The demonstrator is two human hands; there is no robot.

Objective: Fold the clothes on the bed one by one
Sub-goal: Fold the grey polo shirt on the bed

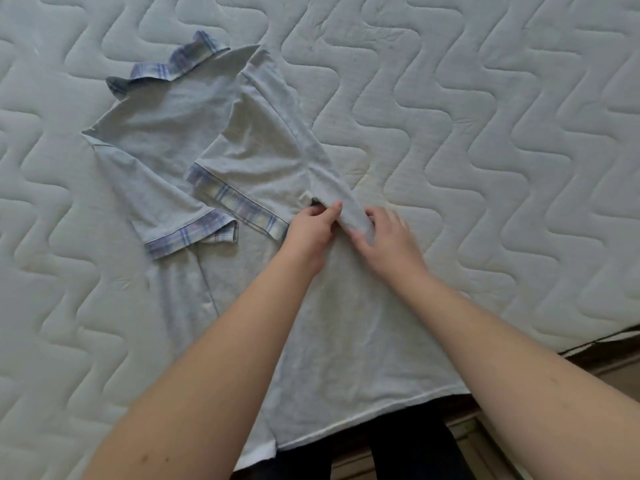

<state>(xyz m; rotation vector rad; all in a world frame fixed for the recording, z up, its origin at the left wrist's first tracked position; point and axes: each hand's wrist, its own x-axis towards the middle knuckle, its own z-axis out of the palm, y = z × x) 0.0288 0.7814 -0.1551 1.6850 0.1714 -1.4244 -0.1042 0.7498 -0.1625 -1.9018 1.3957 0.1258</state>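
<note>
Item: pale grey shirt [242, 140] with plaid-trimmed collar [173, 64] and sleeve cuffs, lying on a quilted mattress [485, 133], collar pointing toward eleven o'clock, hem [363, 415] hanging just over the bed edge at six o'clock.

Condition: partly folded. Both sleeves are lying turned inward across the chest, their plaid cuffs [194, 239] meeting near the middle, apparently so the body can be narrowed into a strip. A long side fold is running from the shoulder down toward four o'clock.

Left hand [311, 233]: resting at the centre of the view, fingers curled narrow, pinching the inner edge of the rolled side fold [346, 209]; thumb and forefinger are closing on cloth.

Right hand [388, 237]: just beside the left, at its three o'clock, fingers fairly spread and pressing over the outer edge of the same fold; whether it is gripping or only flattening cannot be told.

Purpose, as judged: the two hands are working the same ridge of cloth to straighten it, keeping the side fold even before the length is doubled.

Other clothes: none showing in view.

Below the hem: dark trouser legs [408, 452] of the person, standing at the bed edge.
</note>
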